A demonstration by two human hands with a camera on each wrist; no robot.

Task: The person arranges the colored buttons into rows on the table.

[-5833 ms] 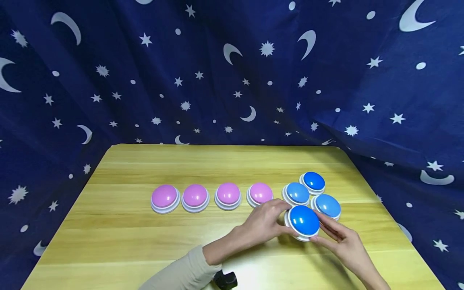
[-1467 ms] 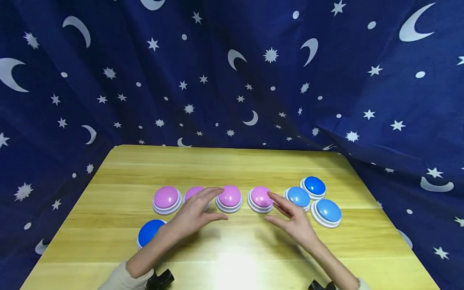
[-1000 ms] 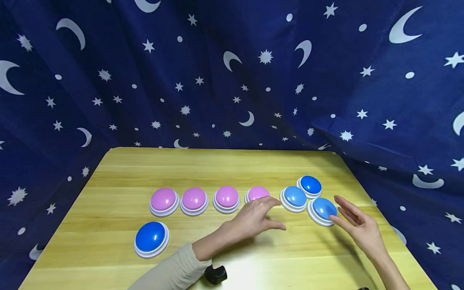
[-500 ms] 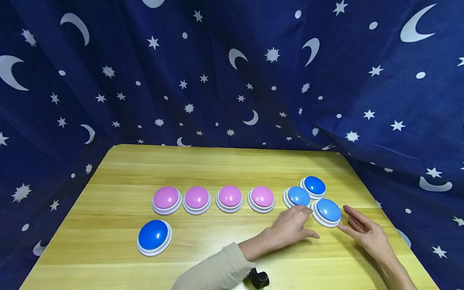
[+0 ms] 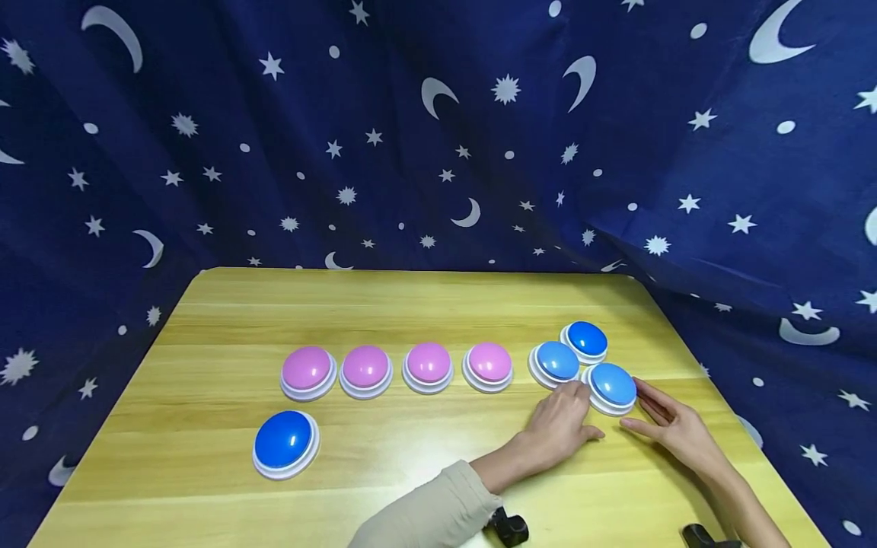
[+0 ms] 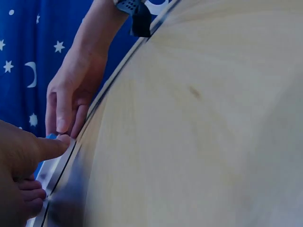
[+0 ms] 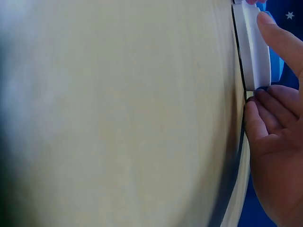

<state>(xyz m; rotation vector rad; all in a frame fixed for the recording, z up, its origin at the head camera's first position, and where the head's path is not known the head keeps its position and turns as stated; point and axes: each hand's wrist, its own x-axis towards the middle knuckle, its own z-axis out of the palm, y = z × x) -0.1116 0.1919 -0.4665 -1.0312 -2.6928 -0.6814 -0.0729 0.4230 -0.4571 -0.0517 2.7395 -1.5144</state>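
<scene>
**Early going: one blue button set out, three apparently left**

A dark-blue curtain (image 5: 384, 137) with moons and stars backs the wooden surface (image 5: 205, 320). Over its right side, the left hand (image 5: 558, 423) and right hand (image 5: 680, 435) are apart, flanking the nearer light-blue button (image 5: 613, 383). Fingers bend loosely; neither hand wraps around it, and whether they press it I cannot tell. The front dark-blue button (image 5: 282, 439) stands alone below the pink row's left end, seemingly done. The nearer light-blue one sits flat, its lift not yet made. Four pink buttons (image 5: 366, 366) form the row. The farther light-blue button (image 5: 557, 360) and rear dark-blue button (image 5: 587, 338) look untouched.
</scene>
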